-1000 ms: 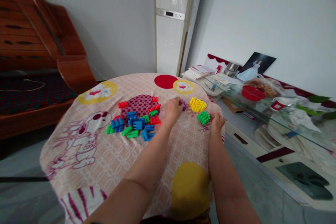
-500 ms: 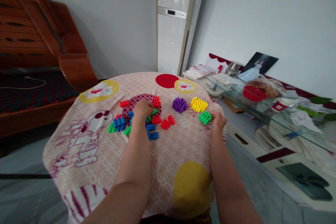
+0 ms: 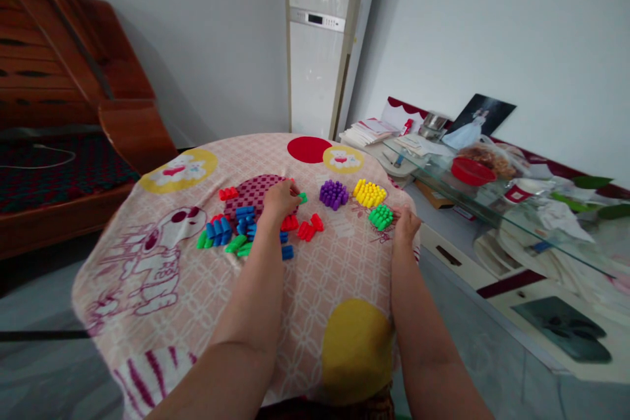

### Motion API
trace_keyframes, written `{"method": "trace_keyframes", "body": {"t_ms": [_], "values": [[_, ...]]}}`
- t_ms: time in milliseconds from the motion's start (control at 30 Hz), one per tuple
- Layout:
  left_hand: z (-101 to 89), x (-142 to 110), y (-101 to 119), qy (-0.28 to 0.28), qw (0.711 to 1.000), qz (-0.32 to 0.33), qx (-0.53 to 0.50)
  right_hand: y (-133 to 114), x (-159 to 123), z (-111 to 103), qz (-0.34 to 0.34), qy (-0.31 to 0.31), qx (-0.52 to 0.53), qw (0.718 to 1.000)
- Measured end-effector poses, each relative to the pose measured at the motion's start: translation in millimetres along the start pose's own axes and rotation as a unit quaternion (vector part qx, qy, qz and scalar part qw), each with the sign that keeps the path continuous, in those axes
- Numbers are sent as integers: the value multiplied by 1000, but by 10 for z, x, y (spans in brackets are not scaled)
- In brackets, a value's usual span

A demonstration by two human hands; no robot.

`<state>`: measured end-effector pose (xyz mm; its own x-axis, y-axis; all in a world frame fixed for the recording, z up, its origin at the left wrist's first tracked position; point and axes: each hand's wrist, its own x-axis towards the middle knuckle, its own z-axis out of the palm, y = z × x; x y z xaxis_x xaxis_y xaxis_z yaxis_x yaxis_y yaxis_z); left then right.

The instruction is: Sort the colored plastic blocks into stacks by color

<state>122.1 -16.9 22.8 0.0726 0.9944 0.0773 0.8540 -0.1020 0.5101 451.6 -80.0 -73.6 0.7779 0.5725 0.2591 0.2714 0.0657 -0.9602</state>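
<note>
Holds a green block (image 3: 303, 197) at the fingertips of the left hand (image 3: 280, 199), fingers narrow and pinched close, with the block poking out on their right. Keeps the right hand (image 3: 406, 223) low at the cloth's right edge, fingers pointing toward the green bunch (image 3: 380, 217); cannot tell how wide or narrow, nor whether touching the bunch or just beside it.

Just left of the right fingertips, that green bunch; farther off and a little left of them, the yellow bunch (image 3: 369, 193). Between both sets of fingers, to the right of the left fingertips, the purple bunch (image 3: 333, 194).

Near the left fingertips, on the side toward the body, red blocks (image 3: 306, 231) on the cloth (image 3: 319, 289). To the left of the left fingers, blue blocks (image 3: 218, 231), with loose green blocks (image 3: 236, 243) next to them; farther left of the fingers and level with them, a red piece (image 3: 228, 193). Partly hides more blocks behind the left forearm.

Well apart from the right fingers, on their right, a glass shelf (image 3: 516, 228) with a red bowl (image 3: 472, 171) on it.
</note>
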Motion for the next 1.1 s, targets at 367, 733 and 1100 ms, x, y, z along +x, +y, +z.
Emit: {"method": "trace_keyframes", "body": {"t_ms": [367,733,1100], "values": [[944,-394,1094,-51,971,167,-165,-35,-23,0,3,-1,-7,1000],[1189,-412,1144,-88,961,147,-219,15,-1,-9,-15,-17,-7,1000],[375,-185,735,-73,974,192,-92,75,40,6,0,-4,5,1000]]}}
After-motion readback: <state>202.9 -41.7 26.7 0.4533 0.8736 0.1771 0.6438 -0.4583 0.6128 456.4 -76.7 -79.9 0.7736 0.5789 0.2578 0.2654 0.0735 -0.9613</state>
